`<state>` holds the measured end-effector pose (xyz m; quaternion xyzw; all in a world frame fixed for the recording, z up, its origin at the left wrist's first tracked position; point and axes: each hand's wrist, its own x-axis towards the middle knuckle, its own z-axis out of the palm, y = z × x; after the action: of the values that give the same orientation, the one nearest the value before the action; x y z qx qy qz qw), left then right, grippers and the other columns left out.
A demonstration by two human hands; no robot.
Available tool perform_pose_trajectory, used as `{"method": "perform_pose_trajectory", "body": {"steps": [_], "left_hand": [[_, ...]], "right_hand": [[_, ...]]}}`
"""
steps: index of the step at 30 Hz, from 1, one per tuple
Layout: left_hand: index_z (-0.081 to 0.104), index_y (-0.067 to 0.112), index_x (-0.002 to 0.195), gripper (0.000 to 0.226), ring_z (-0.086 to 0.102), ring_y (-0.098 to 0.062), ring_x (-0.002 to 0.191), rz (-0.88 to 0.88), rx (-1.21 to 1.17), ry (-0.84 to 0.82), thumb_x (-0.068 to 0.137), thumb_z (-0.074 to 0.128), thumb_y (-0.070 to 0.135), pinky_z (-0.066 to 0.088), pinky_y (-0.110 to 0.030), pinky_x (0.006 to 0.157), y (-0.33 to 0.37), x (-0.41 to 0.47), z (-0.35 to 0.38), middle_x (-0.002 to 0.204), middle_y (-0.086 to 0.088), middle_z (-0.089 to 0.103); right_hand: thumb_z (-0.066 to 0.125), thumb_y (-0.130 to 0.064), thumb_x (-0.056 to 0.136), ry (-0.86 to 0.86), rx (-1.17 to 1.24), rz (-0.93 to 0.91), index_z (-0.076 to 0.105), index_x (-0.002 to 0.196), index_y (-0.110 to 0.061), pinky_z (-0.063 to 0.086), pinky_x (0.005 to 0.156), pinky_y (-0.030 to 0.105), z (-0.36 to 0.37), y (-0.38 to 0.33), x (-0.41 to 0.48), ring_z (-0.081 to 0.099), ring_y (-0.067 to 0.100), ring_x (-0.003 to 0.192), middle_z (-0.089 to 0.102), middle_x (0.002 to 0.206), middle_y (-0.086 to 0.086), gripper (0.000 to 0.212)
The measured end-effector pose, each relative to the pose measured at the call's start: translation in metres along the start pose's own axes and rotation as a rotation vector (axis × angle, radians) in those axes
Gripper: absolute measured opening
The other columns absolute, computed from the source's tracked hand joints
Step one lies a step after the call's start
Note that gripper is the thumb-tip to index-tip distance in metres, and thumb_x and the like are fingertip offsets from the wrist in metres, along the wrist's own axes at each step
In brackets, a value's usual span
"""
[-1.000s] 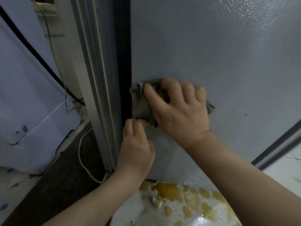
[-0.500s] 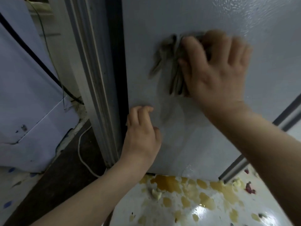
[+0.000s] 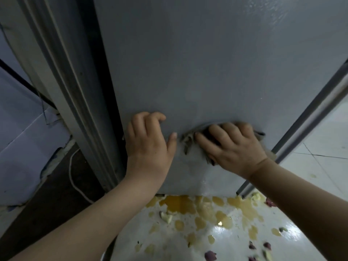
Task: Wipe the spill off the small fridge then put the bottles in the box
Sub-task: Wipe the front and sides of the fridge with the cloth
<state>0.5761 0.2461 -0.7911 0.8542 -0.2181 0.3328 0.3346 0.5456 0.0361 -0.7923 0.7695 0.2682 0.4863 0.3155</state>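
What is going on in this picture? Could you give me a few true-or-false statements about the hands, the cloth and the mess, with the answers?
1. The right hand holds a grey cloth against the fridge door. True.
2. The left hand holds a bottle. False: it holds nothing and rests on the door near its left edge; no bottle is in view.
3. A yellow spill lies on the white surface below the door. True.
4. Both hands hold the cloth. False: only the right hand does; the left hand's thumb is beside the cloth, apart from it.
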Motion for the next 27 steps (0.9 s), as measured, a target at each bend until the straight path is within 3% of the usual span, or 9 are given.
{"method": "perform_pose_trajectory", "body": {"steps": [4,10,13,16,21,24,27], "left_hand": [[0.035,0.016,0.106,0.039,0.046,-0.042,0.096,-0.067,0.070,0.012,0.080,0.055,0.036,0.047,-0.052,0.079,0.011,0.001,0.005,0.109,-0.023,0.045],[0.036,0.014,0.114,0.047,0.036,-0.031,0.099,0.076,0.100,0.099,0.080,0.055,0.043,0.043,-0.048,0.081,0.017,0.009,0.004,0.115,-0.011,0.032],[0.038,0.012,0.111,0.051,0.034,-0.030,0.095,0.141,0.154,0.162,0.079,0.060,0.045,0.036,-0.044,0.079,0.022,0.021,0.004,0.112,-0.019,0.041],[0.040,0.011,0.105,0.052,0.037,-0.032,0.091,0.188,0.213,0.170,0.078,0.062,0.050,0.034,-0.043,0.075,0.028,0.032,0.005,0.103,-0.026,0.049],[0.038,0.012,0.099,0.051,0.035,-0.030,0.089,0.209,0.288,0.177,0.084,0.046,0.060,0.035,-0.046,0.071,0.030,0.036,0.010,0.099,-0.026,0.050],[0.038,0.013,0.099,0.049,0.033,-0.029,0.090,0.203,0.273,0.206,0.085,0.047,0.058,0.033,-0.046,0.074,0.029,0.034,0.015,0.101,-0.028,0.051],[0.038,0.013,0.099,0.050,0.033,-0.029,0.091,0.212,0.289,0.229,0.084,0.052,0.058,0.030,-0.044,0.078,0.027,0.034,0.017,0.100,-0.030,0.051]], "right_hand": [[0.035,-0.015,0.088,-0.005,0.031,0.038,0.049,0.120,-0.019,0.031,0.067,0.038,0.002,-0.001,-0.016,0.042,0.026,0.083,0.045,0.110,0.008,0.035],[0.062,-0.020,0.081,0.124,-0.053,0.451,0.045,0.121,-0.018,0.030,0.068,0.040,-0.008,0.036,0.003,0.037,0.029,0.085,0.037,0.110,0.010,0.044],[0.053,-0.022,0.094,0.192,-0.055,0.682,0.042,0.121,-0.020,0.031,0.073,0.040,-0.014,0.058,0.016,0.036,0.027,0.087,0.033,0.112,0.007,0.029],[0.043,-0.028,0.099,0.211,-0.023,0.782,0.040,0.120,-0.023,0.032,0.077,0.039,-0.017,0.063,0.021,0.035,0.026,0.089,0.030,0.112,0.004,0.022],[0.055,-0.026,0.093,0.232,-0.009,0.778,0.042,0.120,-0.022,0.033,0.072,0.039,-0.004,0.038,0.009,0.038,0.027,0.087,0.033,0.110,0.007,0.030],[0.069,-0.021,0.076,0.149,-0.002,0.618,0.046,0.119,-0.021,0.035,0.069,0.040,0.006,0.005,-0.021,0.040,0.028,0.087,0.038,0.108,0.008,0.049],[0.060,-0.018,0.072,0.087,0.025,0.521,0.050,0.116,-0.022,0.035,0.069,0.040,0.010,-0.015,-0.043,0.041,0.026,0.087,0.041,0.107,0.007,0.045]]}}
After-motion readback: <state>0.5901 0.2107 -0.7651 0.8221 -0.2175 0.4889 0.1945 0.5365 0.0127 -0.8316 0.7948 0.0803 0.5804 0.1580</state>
